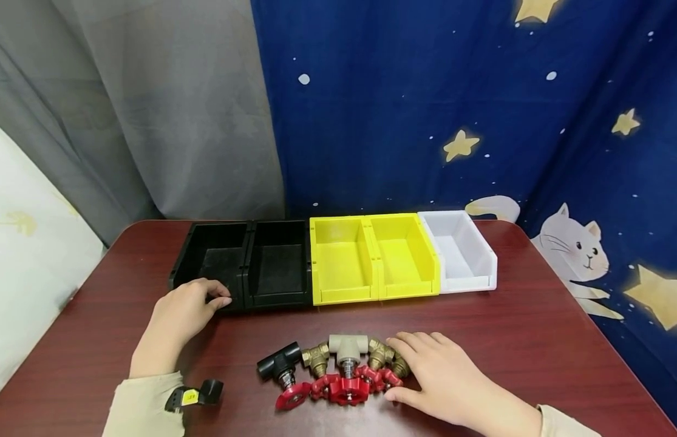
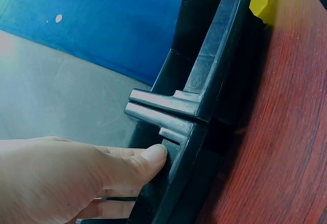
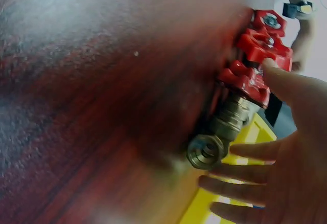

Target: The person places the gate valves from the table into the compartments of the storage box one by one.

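Looking hard and heavy, the end brass tap (image 3: 228, 124) seems best held round its middle; right grip (image 1: 444, 379) is wide, left grip (image 1: 180, 311) pinches a black bin (image 1: 220, 261)

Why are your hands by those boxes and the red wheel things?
The left hand grips the front edge of the leftmost black bin, in a row with another black bin, two yellow bins and a white bin. The right hand is open beside five valves with red handwheels, lying on the table.
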`<state>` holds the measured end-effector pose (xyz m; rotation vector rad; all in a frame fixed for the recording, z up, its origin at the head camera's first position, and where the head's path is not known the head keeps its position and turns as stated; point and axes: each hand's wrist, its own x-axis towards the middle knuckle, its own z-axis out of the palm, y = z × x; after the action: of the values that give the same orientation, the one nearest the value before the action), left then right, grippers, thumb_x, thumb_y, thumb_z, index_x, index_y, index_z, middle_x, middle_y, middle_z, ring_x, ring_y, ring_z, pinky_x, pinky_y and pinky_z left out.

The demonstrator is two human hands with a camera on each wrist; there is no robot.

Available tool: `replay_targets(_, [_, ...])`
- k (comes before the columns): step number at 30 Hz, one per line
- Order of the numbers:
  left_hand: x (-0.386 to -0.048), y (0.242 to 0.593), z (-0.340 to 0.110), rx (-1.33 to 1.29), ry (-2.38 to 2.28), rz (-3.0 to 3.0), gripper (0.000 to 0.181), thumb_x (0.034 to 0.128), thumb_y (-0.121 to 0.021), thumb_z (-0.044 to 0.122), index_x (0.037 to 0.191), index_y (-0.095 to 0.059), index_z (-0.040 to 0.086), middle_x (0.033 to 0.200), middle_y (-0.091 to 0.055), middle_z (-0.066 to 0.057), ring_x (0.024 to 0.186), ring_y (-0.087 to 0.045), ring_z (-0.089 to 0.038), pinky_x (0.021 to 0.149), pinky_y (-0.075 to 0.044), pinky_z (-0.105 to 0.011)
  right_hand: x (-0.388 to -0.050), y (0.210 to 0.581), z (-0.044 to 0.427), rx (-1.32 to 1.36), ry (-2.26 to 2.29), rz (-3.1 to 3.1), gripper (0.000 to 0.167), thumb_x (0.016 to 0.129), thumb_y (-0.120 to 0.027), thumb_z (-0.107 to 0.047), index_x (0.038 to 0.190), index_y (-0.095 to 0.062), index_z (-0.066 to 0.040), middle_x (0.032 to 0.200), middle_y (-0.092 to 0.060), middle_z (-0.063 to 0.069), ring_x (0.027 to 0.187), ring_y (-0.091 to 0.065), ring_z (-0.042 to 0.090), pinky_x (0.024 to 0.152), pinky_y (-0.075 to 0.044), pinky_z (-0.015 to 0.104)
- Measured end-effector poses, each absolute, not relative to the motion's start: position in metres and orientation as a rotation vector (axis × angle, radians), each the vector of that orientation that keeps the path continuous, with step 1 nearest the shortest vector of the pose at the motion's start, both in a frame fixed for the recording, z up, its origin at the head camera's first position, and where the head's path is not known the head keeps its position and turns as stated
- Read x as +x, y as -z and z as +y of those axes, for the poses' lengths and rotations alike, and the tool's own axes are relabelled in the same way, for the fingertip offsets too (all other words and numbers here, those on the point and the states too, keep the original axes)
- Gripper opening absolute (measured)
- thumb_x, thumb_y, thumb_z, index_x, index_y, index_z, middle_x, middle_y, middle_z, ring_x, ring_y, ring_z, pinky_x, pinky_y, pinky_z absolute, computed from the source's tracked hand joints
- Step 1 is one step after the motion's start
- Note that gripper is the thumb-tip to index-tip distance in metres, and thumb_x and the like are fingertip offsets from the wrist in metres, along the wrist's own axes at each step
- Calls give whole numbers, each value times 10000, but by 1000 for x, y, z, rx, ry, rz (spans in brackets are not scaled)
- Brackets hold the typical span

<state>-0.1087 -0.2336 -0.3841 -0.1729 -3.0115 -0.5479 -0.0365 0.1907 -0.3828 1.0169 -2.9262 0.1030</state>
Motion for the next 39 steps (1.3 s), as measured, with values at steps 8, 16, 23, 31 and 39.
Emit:
replay_targets(8, [-109,385,-235,-170,551,-3018,53,908,-733,220,947,-737,185,974,-689,-76,787,-607,-229,701,-495,-534,-36,396,185,977,-47,-2962,841,797,-614,-750,1215,-593,-20,1003,-576,48,912,-613,233,788,-523,453])
replay_targets(16, [-110,385,-235,-157,561,-3018,40,911,-726,207,937,-732,176,953,-688,-68,784,-598,-228,713,-491,-530,-36,399,188,933,-92,-2951,683,740,-780,-542,1156,-592,-33,931,-524,14,846,-578,193,716,-521,415])
replay_targets(23, [-109,386,-236,-144,564,-3028,34,918,-718,216,937,-730,190,961,-687,-56,793,-598,-220,716,-488,-519,-40,396,199,964,-115,-2823,658,694,-810,-510,1126,-610,-56,959,-532,-5,838,-546,156,726,-514,380])
replay_targets(31, [-109,389,-237,-143,570,-3032,42,919,-718,222,941,-726,188,961,-681,-57,782,-585,-212,711,-484,-511,-59,378,203,836,-165,-2862,679,682,-825,-508,1176,-620,-89,1023,-542,-4,844,-519,135,725,-508,351])
replay_targets(39, [-110,387,-236,-152,569,-3022,49,915,-723,220,935,-720,176,937,-674,-43,757,-565,-200,689,-483,-489,-91,345,220,732,-118,-2821,681,712,-813,-483,1210,-622,-60,1005,-578,58,801,-539,203,682,-486,381])
